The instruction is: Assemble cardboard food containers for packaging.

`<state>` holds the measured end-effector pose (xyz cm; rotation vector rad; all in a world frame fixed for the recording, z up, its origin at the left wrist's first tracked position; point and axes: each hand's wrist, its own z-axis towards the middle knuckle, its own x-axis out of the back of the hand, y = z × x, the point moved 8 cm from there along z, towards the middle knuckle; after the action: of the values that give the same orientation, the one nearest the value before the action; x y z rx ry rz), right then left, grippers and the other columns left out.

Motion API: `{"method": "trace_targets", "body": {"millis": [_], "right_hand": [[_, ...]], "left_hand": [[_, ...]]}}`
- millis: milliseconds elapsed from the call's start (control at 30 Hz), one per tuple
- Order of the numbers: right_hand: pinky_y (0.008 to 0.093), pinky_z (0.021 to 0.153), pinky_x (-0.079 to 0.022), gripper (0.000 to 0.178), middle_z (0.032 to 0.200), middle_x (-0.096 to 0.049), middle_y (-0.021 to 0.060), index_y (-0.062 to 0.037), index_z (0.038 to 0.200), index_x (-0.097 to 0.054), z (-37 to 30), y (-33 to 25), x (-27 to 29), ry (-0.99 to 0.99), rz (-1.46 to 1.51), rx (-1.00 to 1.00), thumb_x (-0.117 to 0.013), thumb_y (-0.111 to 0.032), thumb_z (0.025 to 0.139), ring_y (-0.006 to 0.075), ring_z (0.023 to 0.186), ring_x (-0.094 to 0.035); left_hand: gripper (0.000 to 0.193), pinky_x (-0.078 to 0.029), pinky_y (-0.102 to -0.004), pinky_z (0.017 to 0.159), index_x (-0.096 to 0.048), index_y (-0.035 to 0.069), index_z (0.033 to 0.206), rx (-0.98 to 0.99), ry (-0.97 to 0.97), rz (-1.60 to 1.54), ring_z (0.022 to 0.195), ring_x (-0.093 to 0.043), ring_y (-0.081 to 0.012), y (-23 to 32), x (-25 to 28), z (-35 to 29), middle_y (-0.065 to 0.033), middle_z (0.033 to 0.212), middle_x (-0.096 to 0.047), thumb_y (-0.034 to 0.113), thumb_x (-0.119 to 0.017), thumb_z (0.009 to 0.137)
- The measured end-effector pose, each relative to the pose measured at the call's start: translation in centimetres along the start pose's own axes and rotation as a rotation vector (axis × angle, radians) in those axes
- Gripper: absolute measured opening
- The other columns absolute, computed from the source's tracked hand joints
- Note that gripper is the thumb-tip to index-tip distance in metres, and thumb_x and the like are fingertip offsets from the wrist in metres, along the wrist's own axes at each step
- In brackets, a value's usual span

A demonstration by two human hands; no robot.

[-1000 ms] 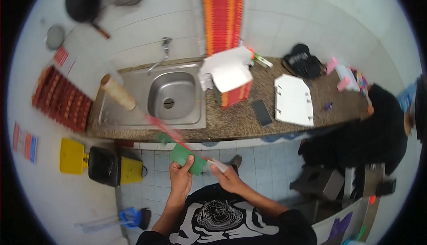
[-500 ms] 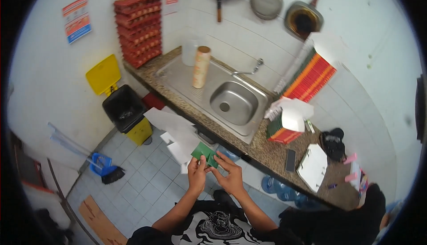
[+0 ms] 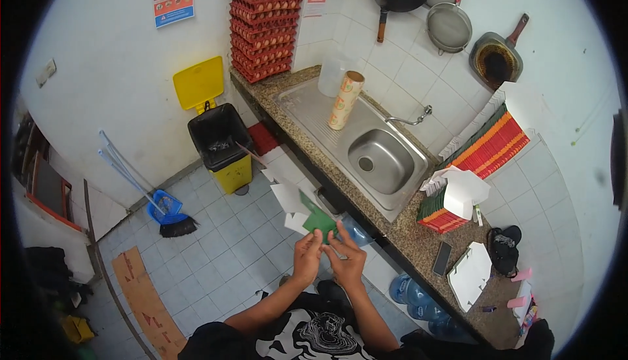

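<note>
Green cardboard (image 3: 318, 219) hides partly behind the left hand (image 3: 307, 256) and right hand (image 3: 347, 258).

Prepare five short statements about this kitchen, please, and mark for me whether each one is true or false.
1. The left hand and the right hand hold a green card. True.
2. The phone is in the left hand. False: the phone lies on the counter.
3. The egg trays stand stacked on the counter. True.
4. The bin lid is closed. False: the bin lid is open.
5. The dustpan is red. False: the dustpan is blue.
</note>
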<state>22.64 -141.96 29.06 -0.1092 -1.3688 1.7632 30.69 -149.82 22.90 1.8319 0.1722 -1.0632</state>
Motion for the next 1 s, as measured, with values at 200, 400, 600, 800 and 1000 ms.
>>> {"method": "trace_targets", "body": {"millis": [200, 400, 600, 800, 1000], "right_hand": [[0.0294, 0.085, -0.055, 0.022, 0.127, -0.061, 0.0169, 0.0007, 0.11, -0.071, -1.0, 1.4, 2.0, 0.165, 0.338, -0.204, -0.065, -0.005, 0.09, 0.0232, 0.105, -0.067], [0.0227, 0.059, -0.045, 0.027, 0.099, -0.058, 0.0076, -0.0022, 0.116, -0.064, -2.5, 4.2, 5.9, 0.141, 0.028, -0.203, -0.051, -0.021, 0.102, 0.0111, 0.076, -0.057], [0.028, 0.055, -0.048, 0.021, 0.104, -0.05, 0.0086, -0.0012, 0.099, -0.064, -4.9, 6.3, 7.5, 0.361, 0.459, -0.248, -0.055, -0.021, 0.1, 0.0152, 0.072, -0.056], [0.0245, 0.054, -0.047, 0.016, 0.098, -0.051, 0.0049, -0.0011, 0.102, -0.071, -3.5, 8.9, 8.2, 0.261, 0.745, -0.313, -0.065, -0.014, 0.094, 0.0112, 0.073, -0.055], [0.0226, 0.064, -0.04, 0.029, 0.089, -0.053, -0.0004, -0.0094, 0.108, -0.074, -1.5, 5.9, 7.1, -0.049, 0.279, -0.283, -0.08, -0.018, 0.081, 0.0095, 0.075, -0.049]], "left_hand": [[0.031, -0.044, -0.0226, 0.058, -0.06, -0.001, 0.125, -0.194, -0.158, 0.674, 0.068, -0.056, -0.0041, 2.0, -3.0, 0.1, -0.0019, 0.076, -0.063, 0.019, -0.051, 0.103], [0.03, -0.047, -0.0255, 0.058, -0.061, 0.001, 0.125, 0.029, -0.341, 0.867, 0.064, -0.055, -0.0042, -0.5, -1.7, -1.5, -0.0074, 0.067, -0.062, 0.017, -0.052, 0.101], [0.028, -0.049, -0.0276, 0.072, -0.065, -0.001, 0.118, 0.131, -0.439, 0.914, 0.075, -0.06, -0.0093, -0.7, -3.4, -1.7, -0.0115, 0.081, -0.068, 0.012, -0.048, 0.1], [0.026, -0.05, -0.0286, 0.074, -0.068, 0.001, 0.113, 0.198, -0.509, 1.103, 0.077, -0.062, -0.0115, -1.1, -3.5, 0.0, -0.0081, 0.086, -0.07, 0.011, -0.049, 0.098], [0.034, -0.05, -0.0261, 0.069, -0.059, 0.007, 0.129, 0.424, -0.595, 1.049, 0.073, -0.063, -0.0112, -0.1, -4.5, 0.5, -0.0071, 0.081, -0.068, 0.007, -0.052, 0.096]]}}
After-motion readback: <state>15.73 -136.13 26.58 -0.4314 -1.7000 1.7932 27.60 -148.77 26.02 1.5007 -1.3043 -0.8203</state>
